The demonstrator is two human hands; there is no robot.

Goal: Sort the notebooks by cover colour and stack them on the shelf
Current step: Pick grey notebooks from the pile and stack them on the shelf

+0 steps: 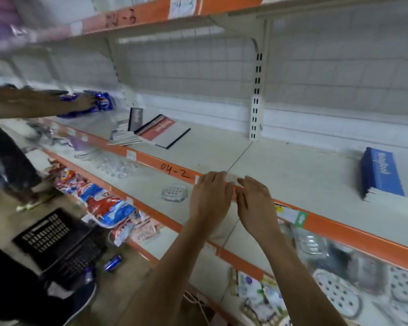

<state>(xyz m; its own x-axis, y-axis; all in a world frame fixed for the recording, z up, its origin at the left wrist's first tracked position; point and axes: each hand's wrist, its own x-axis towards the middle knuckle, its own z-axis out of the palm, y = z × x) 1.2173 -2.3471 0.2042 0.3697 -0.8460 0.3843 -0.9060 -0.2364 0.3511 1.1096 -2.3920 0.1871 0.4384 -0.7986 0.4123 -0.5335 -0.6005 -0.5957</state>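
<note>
A stack of blue-covered notebooks (380, 173) lies on the white shelf (280, 165) at the right. Further left on the same shelf, a red-and-white notebook (163, 131) lies on top of a loose spread of other notebooks (125, 136), and a dark one (135, 118) stands upright behind them. My left hand (209, 192) and my right hand (254, 198) hover side by side at the shelf's orange front edge (151, 158), fingers relaxed and holding nothing. Both are well apart from either pile.
Another person's arm (33, 102) reaches across the far left of the shelf onto blue Pepsi packs (101, 103). Lower shelves hold glassware (113, 165), red-and-blue snack packets (104, 203) and patterned plates (339, 292). A black plastic crate (57, 241) sits on the floor.
</note>
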